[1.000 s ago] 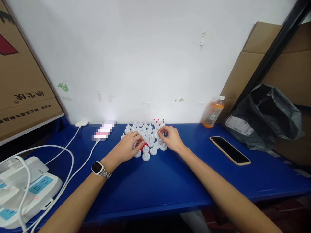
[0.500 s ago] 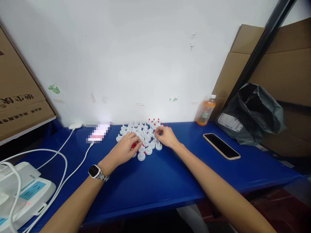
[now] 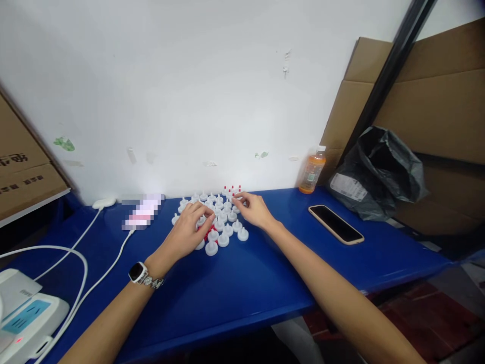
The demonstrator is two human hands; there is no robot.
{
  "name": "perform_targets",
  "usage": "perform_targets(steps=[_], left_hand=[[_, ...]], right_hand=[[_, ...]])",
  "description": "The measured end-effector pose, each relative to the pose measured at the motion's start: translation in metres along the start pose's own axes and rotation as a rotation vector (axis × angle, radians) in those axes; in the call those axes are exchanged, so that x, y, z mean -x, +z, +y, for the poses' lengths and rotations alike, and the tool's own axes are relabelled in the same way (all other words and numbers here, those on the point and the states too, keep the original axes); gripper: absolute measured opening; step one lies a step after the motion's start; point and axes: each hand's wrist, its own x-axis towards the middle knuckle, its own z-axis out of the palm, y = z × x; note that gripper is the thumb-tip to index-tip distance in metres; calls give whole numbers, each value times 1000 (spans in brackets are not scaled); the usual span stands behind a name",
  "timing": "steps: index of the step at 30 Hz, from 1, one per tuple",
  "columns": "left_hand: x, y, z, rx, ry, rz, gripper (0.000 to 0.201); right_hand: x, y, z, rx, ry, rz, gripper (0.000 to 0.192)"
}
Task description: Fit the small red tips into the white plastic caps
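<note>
Several white nozzle caps (image 3: pixel 223 240) stand in rows on the blue table (image 3: pixel 242 283). A few at the back wear red tips (image 3: pixel 232 190). My left hand (image 3: pixel 187 231) rests curled at the left of the cluster, with small red caps (image 3: pixel 207 234) gathered under its fingers. On that wrist is a watch (image 3: pixel 138 273). My right hand (image 3: pixel 254 210) reaches in from the right. Its fingertips are pinched together at the back rows beside the red-tipped caps. What lies between those fingertips is too small to make out.
A phone (image 3: pixel 335 224) lies face up to the right, and an orange drink bottle (image 3: pixel 312 170) stands by the wall. A black plastic bag (image 3: pixel 379 172) and cardboard (image 3: pixel 435 101) fill the right. White cables (image 3: pixel 106 263) and a power strip (image 3: pixel 26 318) lie at the left.
The view has swung to the right, so everything sits further left in frame. My right hand has reached further back into the rows. My left hand stays curled by the red caps.
</note>
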Motion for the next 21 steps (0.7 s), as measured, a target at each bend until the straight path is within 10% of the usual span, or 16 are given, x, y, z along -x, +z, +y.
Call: perform_targets(steps=[11,21], left_hand=[[-45,32,29,73,69,-22,25],[-37,37,29,48,42,58,26]], right_hand=[[28,-21,46,145,171,77,35],[32,-18,33,-8,103,206,14]])
